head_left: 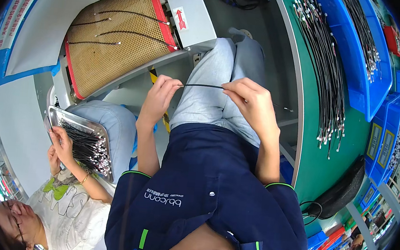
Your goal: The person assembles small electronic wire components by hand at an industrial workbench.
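Note:
A thin black cable point(203, 86) is stretched nearly level between my two hands, above my lap. My left hand point(161, 98) pinches it at the left end with thumb and fingertips; the tip there is hidden by the fingers. On the other side, my right hand point(252, 100) is closed on the same cable between thumb and forefinger. Beyond that hand, a thin end with a small pale tip point(285, 108) shows, seemingly part of this cable. Several similar black cables point(131, 34) with small white connectors lie on the tan mesh conveyor belt point(100, 64) at the front left.
To my right, a green table point(312, 175) carries a long bundle of black cables point(325, 79). Blue bins point(361, 98) stand beside it, near a black pouch point(343, 197). At left, a co-worker's hands point(61, 148) are over a metal tray point(107, 162) full of cables.

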### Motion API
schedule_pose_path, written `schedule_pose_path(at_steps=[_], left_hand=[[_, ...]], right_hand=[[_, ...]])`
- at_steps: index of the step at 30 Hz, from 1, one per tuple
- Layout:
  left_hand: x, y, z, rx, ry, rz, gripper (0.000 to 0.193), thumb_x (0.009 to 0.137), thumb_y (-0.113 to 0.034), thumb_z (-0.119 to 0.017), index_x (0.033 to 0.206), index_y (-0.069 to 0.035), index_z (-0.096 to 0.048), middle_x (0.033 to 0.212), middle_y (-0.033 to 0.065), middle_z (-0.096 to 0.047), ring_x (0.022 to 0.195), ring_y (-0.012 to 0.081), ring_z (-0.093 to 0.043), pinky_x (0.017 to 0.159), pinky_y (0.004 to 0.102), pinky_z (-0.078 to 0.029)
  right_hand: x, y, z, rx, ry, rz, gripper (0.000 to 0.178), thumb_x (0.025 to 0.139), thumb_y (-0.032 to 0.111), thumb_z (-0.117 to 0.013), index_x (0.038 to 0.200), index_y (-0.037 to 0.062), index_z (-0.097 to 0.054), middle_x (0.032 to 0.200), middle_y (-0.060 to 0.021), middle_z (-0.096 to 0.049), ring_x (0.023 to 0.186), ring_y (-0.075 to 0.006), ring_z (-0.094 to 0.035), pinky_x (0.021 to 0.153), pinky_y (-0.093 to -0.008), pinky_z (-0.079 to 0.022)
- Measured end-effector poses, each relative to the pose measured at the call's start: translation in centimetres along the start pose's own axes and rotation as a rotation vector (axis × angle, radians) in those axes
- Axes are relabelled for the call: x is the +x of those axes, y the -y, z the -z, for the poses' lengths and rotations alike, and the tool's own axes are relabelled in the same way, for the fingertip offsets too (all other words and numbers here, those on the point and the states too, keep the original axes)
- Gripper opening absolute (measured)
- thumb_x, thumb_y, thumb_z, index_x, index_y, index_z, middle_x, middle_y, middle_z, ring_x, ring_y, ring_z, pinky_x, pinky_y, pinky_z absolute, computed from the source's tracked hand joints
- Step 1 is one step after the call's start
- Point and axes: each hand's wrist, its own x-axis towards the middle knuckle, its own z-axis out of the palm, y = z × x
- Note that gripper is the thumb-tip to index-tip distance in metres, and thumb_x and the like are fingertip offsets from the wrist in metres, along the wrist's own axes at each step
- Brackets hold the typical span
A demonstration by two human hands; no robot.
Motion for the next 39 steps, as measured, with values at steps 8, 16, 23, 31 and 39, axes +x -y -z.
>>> schedule_pose_path(at_steps=[8,16,23,31,39], left_hand=[[1.2,-2.4,-1.8,0.09,-0.076,-0.254,0.016,0.078,-0.007,-0.066,0.094,-0.006,-0.064,0.082,0.0067,-0.055,0.068,0.0197,-0.057,0.06,0.0311,-0.047],[1.4,-2.7,-1.7,0.145,-0.007,-0.317,0.017,0.076,-0.009,-0.068,0.091,-0.003,-0.063,0.077,0.0075,-0.061,0.069,0.0213,-0.06,0.059,0.0317,-0.049],[1.3,-2.9,-2.0,0.031,0.056,-0.244,0.015,0.077,-0.009,-0.068,0.088,-0.001,-0.063,0.079,0.009,-0.063,0.069,0.023,-0.061,0.059,0.0322,-0.049],[2.3,-3.4,-1.6,0.131,-0.094,-0.4,0.019,0.071,-0.004,-0.07,0.089,-0.002,-0.064,0.082,0.0074,-0.063,0.073,0.0224,-0.061,0.063,0.0326,-0.05],[2.2,-3.1,-2.2,0.095,-0.108,-0.436,0.018,0.069,0.001,-0.069,0.086,-0.002,-0.063,0.082,0.0074,-0.063,0.075,0.0233,-0.062,0.063,0.0326,-0.051]], right_hand=[[0.6,-0.6,-2.7,0.123,0.14,0.05,0.011,0.078,0.009,-0.066,0.087,0.0037,-0.067,0.079,-0.0092,-0.063,0.067,-0.0254,-0.061,0.062,-0.0339,-0.048],[0.9,-1.0,-2.4,0.297,0.13,-0.041,0.014,0.077,0.006,-0.067,0.09,0.0023,-0.069,0.079,-0.0093,-0.065,0.064,-0.0194,-0.06,0.06,-0.0298,-0.047],[1.0,-1.4,-3.4,0.185,0.036,0.212,0.01,0.075,0.005,-0.068,0.084,0.0029,-0.067,0.073,-0.0082,-0.064,0.064,-0.022,-0.06,0.059,-0.0303,-0.047],[1.0,-1.4,-3.2,0.206,0.046,0.179,0.007,0.077,0.006,-0.067,0.083,0.0026,-0.066,0.074,-0.008,-0.063,0.063,-0.022,-0.059,0.058,-0.0304,-0.047],[1.0,-1.1,-2.9,0.207,0.095,0.102,0.008,0.077,0.008,-0.068,0.083,0.0033,-0.066,0.073,-0.0073,-0.062,0.061,-0.0198,-0.057,0.054,-0.0298,-0.045]])
